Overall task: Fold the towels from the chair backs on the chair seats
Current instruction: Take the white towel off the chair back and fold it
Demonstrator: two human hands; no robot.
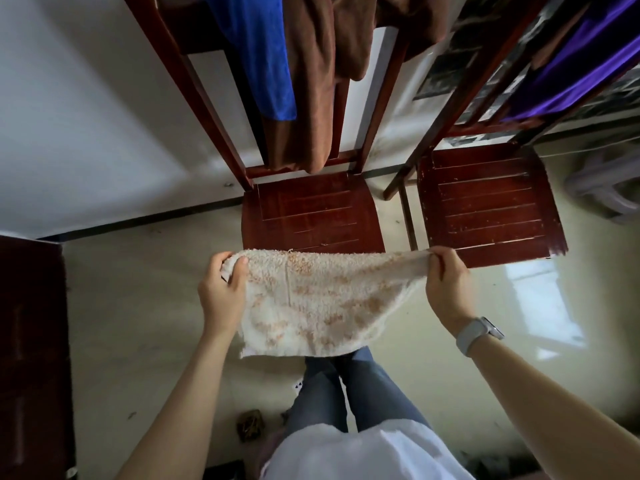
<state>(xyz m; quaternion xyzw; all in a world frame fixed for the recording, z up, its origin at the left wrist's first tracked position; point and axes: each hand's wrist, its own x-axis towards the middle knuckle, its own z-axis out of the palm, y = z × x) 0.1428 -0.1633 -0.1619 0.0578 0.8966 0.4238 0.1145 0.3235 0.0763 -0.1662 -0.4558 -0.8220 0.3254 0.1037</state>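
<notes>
A cream towel with orange-brown blotches (318, 303) hangs stretched between my hands, just in front of the left chair's seat (311, 213). My left hand (223, 289) grips its upper left corner. My right hand (448, 289) pinches its upper right corner. The towel's lower edge hangs free above my legs. On the left chair's back hang a blue towel (266, 53) and a brown towel (311, 98). A purple towel (568, 74) drapes over the back of the right chair, whose seat (488, 206) is bare.
Both dark red wooden chairs stand against a white wall. A dark wooden piece of furniture (31, 358) fills the left edge. A pale plastic stool (602, 181) stands at the far right. The floor is glossy cream tile, with a small brown object (251, 424) near my feet.
</notes>
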